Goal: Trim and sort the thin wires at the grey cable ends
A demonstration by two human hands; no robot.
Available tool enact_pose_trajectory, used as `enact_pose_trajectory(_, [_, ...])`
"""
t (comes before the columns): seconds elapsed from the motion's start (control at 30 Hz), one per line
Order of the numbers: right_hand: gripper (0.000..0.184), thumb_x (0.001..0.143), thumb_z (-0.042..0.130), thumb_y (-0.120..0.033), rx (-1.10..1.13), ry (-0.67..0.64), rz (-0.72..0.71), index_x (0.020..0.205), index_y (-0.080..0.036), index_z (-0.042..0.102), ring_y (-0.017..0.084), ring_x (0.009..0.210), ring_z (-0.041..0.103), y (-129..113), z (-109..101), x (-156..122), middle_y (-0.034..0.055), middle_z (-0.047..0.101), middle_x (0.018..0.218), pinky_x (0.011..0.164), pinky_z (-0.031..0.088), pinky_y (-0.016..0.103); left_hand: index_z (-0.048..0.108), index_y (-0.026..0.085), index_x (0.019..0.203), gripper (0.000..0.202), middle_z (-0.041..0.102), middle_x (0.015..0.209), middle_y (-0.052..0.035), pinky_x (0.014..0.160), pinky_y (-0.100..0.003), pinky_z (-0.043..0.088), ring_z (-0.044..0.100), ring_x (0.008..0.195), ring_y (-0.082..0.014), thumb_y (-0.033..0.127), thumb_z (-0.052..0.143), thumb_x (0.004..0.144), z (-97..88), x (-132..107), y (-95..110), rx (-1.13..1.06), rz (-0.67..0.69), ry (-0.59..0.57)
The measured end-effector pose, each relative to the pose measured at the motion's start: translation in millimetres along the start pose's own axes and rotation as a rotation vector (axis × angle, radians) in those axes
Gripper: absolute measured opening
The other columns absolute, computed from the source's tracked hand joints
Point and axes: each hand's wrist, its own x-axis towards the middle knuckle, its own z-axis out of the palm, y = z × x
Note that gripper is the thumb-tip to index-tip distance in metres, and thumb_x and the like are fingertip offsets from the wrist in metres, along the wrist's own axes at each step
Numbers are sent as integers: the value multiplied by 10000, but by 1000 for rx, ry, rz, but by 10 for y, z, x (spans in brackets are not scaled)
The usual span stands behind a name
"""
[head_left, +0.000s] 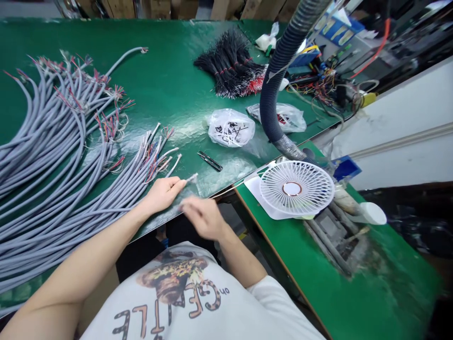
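White T-shirt [155,297] nearest; left hand [163,194] pinches a grey cable end [192,178]; right hand [203,217], blurred, half-curled beside it, hold unclear.

Cables [46,156] filled the left of the bench [170,71], with their ends toward its middle. Just right of those ends lay snips [209,161]. Behind the snips sat one bag [231,127], with a second bag [279,118] to its right. A wire bundle [230,63] lay behind the bags. A hose [283,61] ran down right of the bags, and tangled wires [318,87] lay beyond it. A side table [354,293] stood right of the bench, with a fan [296,188] on it. The left hand [163,193] was over the bench's front edge, in front of the cables, and the right hand [203,217] was just beside it.
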Motion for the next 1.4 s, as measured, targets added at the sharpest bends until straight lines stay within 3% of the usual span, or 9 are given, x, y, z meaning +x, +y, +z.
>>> enact_pose_trajectory(0.03, [258,937,408,-253,12,-99,-121,887,-202,655,115,687,633,-76,7,-13,26,702,786,675,495,226,443,163,570,412,343,527,48,543,-233,256,326,532,-97,432,425,881,3,12,-13,22,-4,50])
enact_pose_trajectory(0.1, [247,935,414,-232,5,-135,-214,915,-201,659,122,704,647,-170,-24,-37,36,707,785,686,500,236,497,158,601,401,361,513,51,538,-230,262,336,519,-97,429,423,887,-3,20,-25,0,-15,96])
enact_pose_trajectory(0.23, [234,940,420,-203,-118,138,38,992,-187,648,147,820,665,-78,-240,-81,69,707,898,753,515,261,648,143,777,402,427,484,53,521,-222,302,379,479,-103,455,424,897,-36,-21,4,-130,-26,12])
enact_pose_trajectory(0.37, [197,926,461,-220,-232,306,221,1026,-192,628,159,849,666,64,-409,-137,64,702,956,775,507,265,686,144,789,423,580,574,9,605,-226,378,503,557,-122,409,388,929,-37,-76,17,-39,96,1])
enact_pose_trajectory(0.57, [183,933,451,-221,-402,180,253,962,-198,630,148,799,667,52,-393,-158,38,703,889,719,466,229,726,175,960,329,737,884,-66,705,-246,441,644,737,-167,374,468,916,23,-105,-15,194,283,141])
enact_pose_trajectory(1.0, [199,940,437,-248,-470,139,308,917,-204,629,142,691,638,69,-356,-159,22,684,792,640,423,228,741,193,971,316,715,741,-62,671,-253,419,617,662,-153,370,483,925,43,-126,-29,411,397,223])
enact_pose_trajectory(1.2, [192,932,451,-263,-407,158,332,904,-198,629,129,620,612,100,-318,-143,8,659,720,606,418,226,737,183,962,317,718,738,-64,678,-265,413,626,676,-162,357,475,932,50,-135,-34,478,447,218])
enact_pose_trajectory(1.4, [189,917,478,-265,-249,198,298,919,-185,649,137,667,640,107,-180,-84,33,699,793,642,472,228,732,180,958,317,732,768,-68,675,-264,415,649,699,-167,336,456,936,62,-150,-40,527,469,191])
